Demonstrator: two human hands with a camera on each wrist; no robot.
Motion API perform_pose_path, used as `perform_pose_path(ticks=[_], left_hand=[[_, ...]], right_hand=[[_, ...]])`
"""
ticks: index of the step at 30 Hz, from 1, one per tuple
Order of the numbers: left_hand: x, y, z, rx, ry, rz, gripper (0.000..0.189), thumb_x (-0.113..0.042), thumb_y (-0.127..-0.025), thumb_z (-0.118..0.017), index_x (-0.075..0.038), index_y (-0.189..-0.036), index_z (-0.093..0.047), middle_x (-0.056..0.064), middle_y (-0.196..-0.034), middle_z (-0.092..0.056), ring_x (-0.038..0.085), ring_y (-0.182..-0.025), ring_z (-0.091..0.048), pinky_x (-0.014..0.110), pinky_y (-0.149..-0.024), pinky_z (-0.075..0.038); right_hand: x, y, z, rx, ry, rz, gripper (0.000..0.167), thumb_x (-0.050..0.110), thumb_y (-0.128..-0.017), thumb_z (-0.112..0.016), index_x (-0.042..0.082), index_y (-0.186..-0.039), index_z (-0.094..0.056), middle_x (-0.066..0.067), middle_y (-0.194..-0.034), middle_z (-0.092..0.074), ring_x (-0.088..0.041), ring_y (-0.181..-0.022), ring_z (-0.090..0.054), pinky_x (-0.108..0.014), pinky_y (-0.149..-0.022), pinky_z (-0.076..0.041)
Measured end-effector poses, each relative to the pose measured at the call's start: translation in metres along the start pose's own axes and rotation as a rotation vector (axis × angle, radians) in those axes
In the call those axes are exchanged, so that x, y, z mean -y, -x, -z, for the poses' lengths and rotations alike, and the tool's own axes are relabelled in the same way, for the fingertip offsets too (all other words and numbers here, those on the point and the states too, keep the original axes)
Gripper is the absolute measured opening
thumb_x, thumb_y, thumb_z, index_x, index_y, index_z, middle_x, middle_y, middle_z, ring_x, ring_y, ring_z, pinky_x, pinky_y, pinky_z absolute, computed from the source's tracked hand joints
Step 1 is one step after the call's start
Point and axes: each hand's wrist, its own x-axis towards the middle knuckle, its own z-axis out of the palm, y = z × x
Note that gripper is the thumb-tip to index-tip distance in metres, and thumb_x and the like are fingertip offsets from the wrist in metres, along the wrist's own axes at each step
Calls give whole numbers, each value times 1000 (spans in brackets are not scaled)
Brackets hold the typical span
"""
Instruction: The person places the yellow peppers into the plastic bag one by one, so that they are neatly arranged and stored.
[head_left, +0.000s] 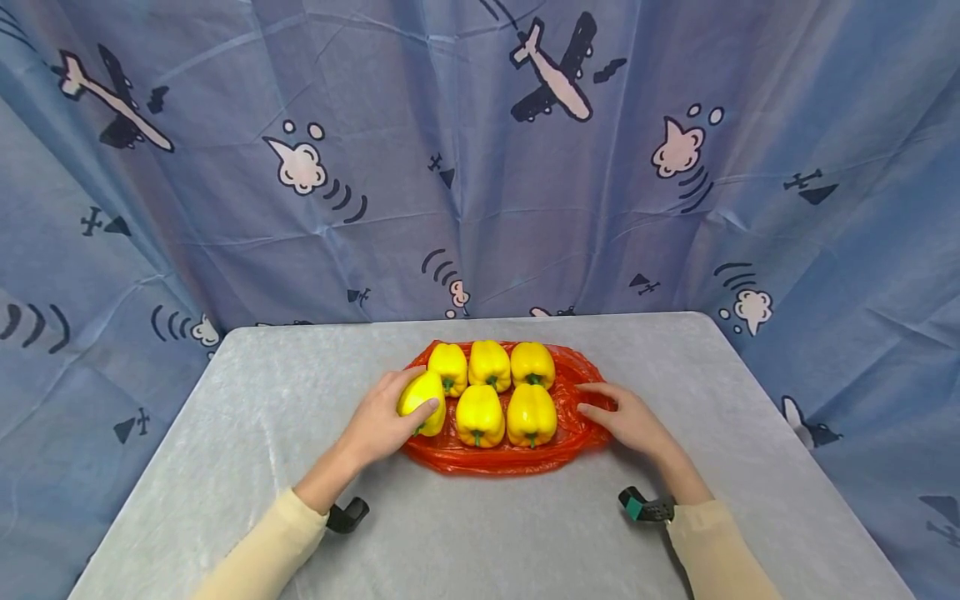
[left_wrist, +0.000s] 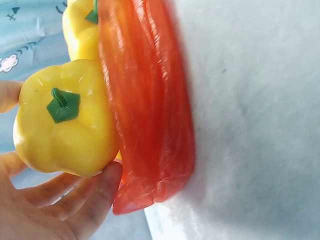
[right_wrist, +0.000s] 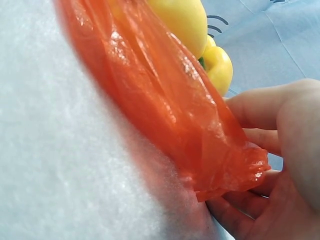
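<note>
My left hand [head_left: 386, 421] grips a yellow bell pepper [head_left: 423, 403] at the left end of an opened red plastic bag [head_left: 480, 462]. In the left wrist view, the fingers lie around the sides of this pepper [left_wrist: 67, 122], its green stem facing the camera. Several more yellow bell peppers [head_left: 480, 415] sit in two rows on the bag. My right hand [head_left: 626, 417] is at the bag's right end, thumb and fingers apart. Seen from the right wrist, the crumpled bag end [right_wrist: 235, 167] lies between the thumb and the fingers [right_wrist: 235, 215].
Under the bag is a table with a pale grey cover [head_left: 315, 375]. A blue curtain [head_left: 420, 167] printed with planes hangs behind and around the table. Each wrist wears a dark strap with a small camera [head_left: 347, 515].
</note>
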Motion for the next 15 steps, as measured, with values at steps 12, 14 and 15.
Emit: perform_pose_path(ticks=[12, 14, 15], left_hand=[[2, 3, -20, 33, -3, 53, 61, -47, -94, -68, -14, -145, -55, 11, -137, -58, 31, -120, -56, 50, -104, -44], [3, 2, -24, 38, -12, 57, 62, -48, -95, -67, -14, -145, -55, 11, -136, -58, 31, -120, -56, 51, -104, -44], [3, 2, -25, 39, -17, 59, 62, -49, -95, -67, -14, -145, -55, 12, -136, -58, 31, -120, -56, 51, -104, -44]], right_hand=[[0, 1, -1, -7, 2, 1, 50, 34, -99, -64, 5, -140, -59, -27, -148, -48, -48, -135, -43, -68, -110, -32], [0, 1, -1, -8, 6, 6, 50, 33, -100, -64, 5, -141, -59, -27, -148, -48, -48, -136, -42, -68, -111, -31], [0, 1, -1, -10, 8, 9, 50, 33, -100, -64, 6, -141, -59, -27, -148, -49, -48, -136, -41, -68, -111, -30]])
